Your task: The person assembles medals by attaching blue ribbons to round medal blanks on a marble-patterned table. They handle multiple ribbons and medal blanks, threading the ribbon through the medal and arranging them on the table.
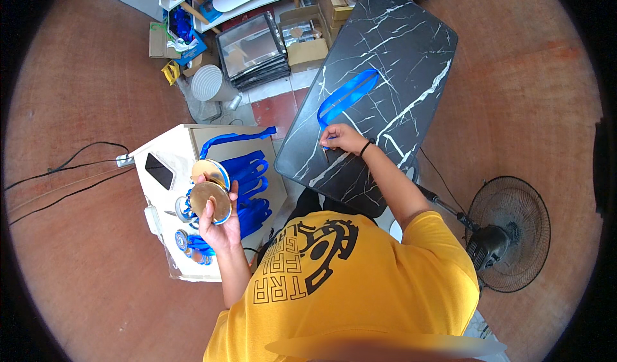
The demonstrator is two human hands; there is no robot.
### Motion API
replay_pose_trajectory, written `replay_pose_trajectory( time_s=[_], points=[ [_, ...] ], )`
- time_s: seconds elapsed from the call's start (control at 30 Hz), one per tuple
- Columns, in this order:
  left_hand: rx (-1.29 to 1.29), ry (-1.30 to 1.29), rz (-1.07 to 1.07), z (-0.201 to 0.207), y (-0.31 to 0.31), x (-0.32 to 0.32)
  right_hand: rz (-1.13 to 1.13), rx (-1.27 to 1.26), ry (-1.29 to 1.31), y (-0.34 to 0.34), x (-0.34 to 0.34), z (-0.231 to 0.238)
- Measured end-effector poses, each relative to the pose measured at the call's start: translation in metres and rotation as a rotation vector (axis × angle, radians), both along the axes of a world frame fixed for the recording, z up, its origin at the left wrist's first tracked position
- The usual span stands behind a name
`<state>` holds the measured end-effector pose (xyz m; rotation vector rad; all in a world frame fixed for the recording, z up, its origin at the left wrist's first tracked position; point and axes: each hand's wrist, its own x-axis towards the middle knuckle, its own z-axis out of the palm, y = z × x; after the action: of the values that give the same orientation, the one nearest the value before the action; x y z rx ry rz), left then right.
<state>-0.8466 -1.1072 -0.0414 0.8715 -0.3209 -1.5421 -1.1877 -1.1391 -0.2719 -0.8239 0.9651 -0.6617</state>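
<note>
Head view: person in yellow shirt, lower centre.
Left hand [217, 224]: clasped two gold medals [210, 192], centre-left, above the white box [168, 151].
Right hand [342, 138]: pinched the blue ribbon [346, 97] end; ribbon ran up-right across the black marble table [411, 47].

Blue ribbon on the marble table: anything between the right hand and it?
Nothing visible. The right hand already rests on the near end of the ribbon, which lies flat on the bare marble table. The left hand is off to the side, holding gold medals over the white box.
</note>
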Motion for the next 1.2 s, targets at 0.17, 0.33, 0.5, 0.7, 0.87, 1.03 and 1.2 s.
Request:
replay_pose_trajectory(
  time_s=[0.17, 0.33, 0.5, 0.7, 0.87, 1.03, 1.2],
  points=[
    [-0.011, 0.040, -0.013, -0.003, 0.002, 0.001, 0.027, 0.009, -0.140, 0.001, -0.001, -0.022],
    [0.003, 0.035, -0.020, -0.003, 0.003, 0.003, 0.102, 0.041, -0.184, -0.003, 0.000, -0.035],
    [0.009, 0.033, 0.006, -0.004, 0.004, 0.003, 0.231, -0.194, 0.258, -0.017, -0.003, -0.036],
    [0.023, 0.008, 0.001, -0.003, 0.005, 0.002, 0.218, -0.468, 0.940, -0.030, -0.002, -0.019],
    [0.021, -0.049, -0.009, -0.002, 0.007, -0.001, 0.078, -0.593, 1.047, -0.024, -0.002, -0.004],
    [0.012, -0.030, -0.010, -0.005, 0.007, 0.002, -0.427, -0.747, 0.998, -0.007, 0.004, 0.002],
    [0.005, -0.018, -0.023, -0.007, 0.008, 0.002, -0.374, -0.603, 1.056, 0.017, 0.016, 0.011]
  ],
)
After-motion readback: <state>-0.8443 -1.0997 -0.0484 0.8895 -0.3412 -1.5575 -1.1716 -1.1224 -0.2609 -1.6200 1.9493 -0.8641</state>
